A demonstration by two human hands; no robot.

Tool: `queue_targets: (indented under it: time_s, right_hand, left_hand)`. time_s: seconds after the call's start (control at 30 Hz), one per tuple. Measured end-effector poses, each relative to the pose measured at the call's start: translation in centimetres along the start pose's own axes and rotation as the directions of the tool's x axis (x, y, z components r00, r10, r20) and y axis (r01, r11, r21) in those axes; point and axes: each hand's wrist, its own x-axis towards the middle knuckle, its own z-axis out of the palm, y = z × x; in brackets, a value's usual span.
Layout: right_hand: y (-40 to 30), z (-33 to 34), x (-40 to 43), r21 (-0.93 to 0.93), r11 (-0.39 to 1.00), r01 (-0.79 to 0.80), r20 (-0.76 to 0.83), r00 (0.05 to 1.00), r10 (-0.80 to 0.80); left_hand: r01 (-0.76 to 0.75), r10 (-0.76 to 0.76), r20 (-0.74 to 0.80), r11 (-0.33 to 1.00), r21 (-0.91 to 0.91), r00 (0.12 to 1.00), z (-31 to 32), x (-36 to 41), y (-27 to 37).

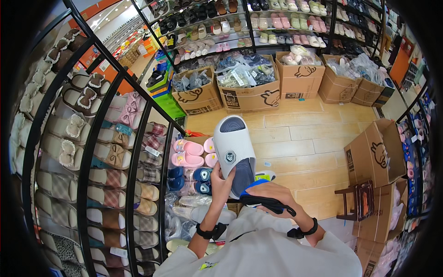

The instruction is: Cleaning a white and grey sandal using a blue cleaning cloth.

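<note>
My left hand grips a light grey slide sandal by its side, thumb near the dark blue footbed. A round dark badge marks the sandal's broad strap. My right hand holds a blue and black cloth with a black loop against the heel end of the sandal. Part of the cloth is hidden under the fingers. Just beyond that hand shows part of a pale sandal with a yellow-green tag. Both wrists wear black straps.
A black-framed rack of slippers stands at left. Beside it lie pink clogs and plastic-wrapped footwear. Cardboard boxes of bagged shoes line the back, below display shelves. A small wooden stool and more cartons stand right.
</note>
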Motion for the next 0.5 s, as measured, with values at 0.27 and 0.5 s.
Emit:
queue_targets:
  time_s: [0.27, 0.5]
  right_hand:
    - [2.6, -3.4, 2.1, -0.038, 0.993, -0.112, -0.108, 0.988, 0.107]
    - [3.7, -9.6, 4.6, -0.037, 0.958, -0.283, -0.115, 0.954, 0.277]
  left_hand:
    - [-0.007, 0.007, 0.058, 1.000, 0.004, 0.998, 2.3, 2.6, -2.6]
    - [-0.047, 0.042, 0.226, 0.999, 0.017, 0.973, 5.6, 6.2, -2.5]
